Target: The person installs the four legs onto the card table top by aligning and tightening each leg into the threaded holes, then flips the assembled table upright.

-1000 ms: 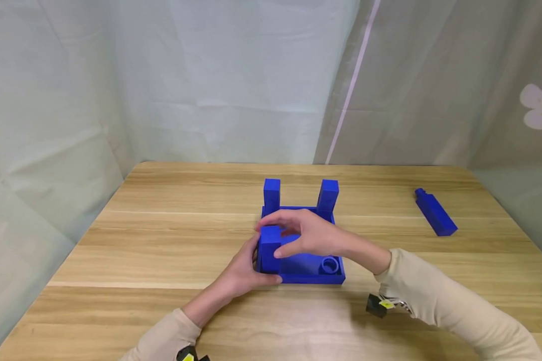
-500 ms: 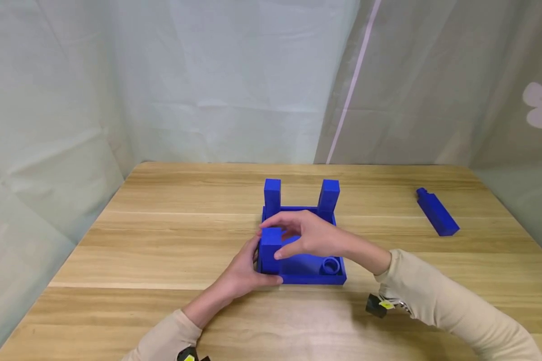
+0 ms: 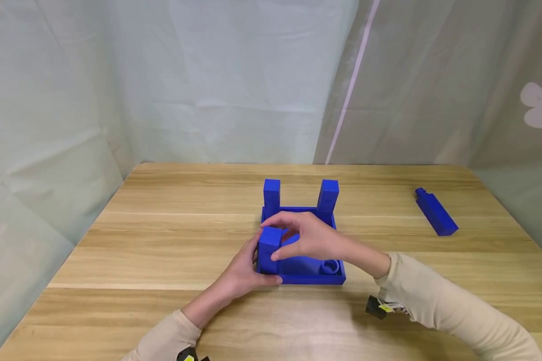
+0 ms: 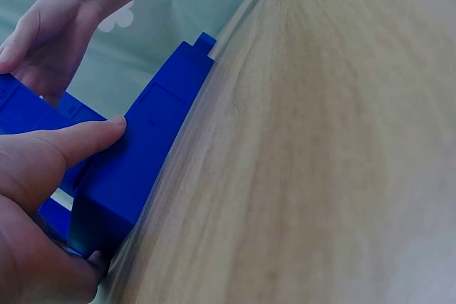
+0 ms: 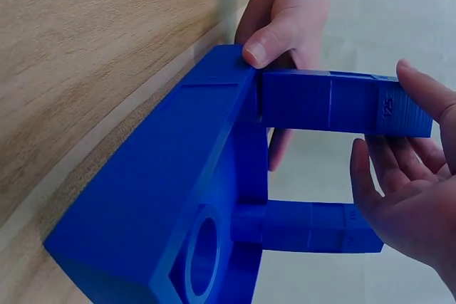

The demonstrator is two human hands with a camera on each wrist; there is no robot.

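While the blue square base (image 3: pixel 313 276) sits at the centre of the head view on a wooden table (image 3: pixel 162 240), a person's two hands work at its near left corner. The right hand (image 3: pixel 313 235) arches over the base from the right, its thumb and fingers curled around the top of an upright blue peg (image 3: pixel 269 245) standing in that corner; the right wrist view shows a fingertip on the peg's end and the thumb under it, pinching it. The left hand (image 3: pixel 241 273) comes in from the lower left and clasps the base's corner, thumb along the front wall and fingers curled behind the left side, as the left wrist view shows. Two more blue pegs stand upright at the base's far corners, the left rear peg (image 3: pixel 271 196) and the right rear peg (image 3: pixel 328 196). A round socket (image 3: pixel 330 265) sits unfilled in the near right corner. Well apart, at the right of the frame, a loose blue peg (image 3: pixel 435 212) lies flat on the table.
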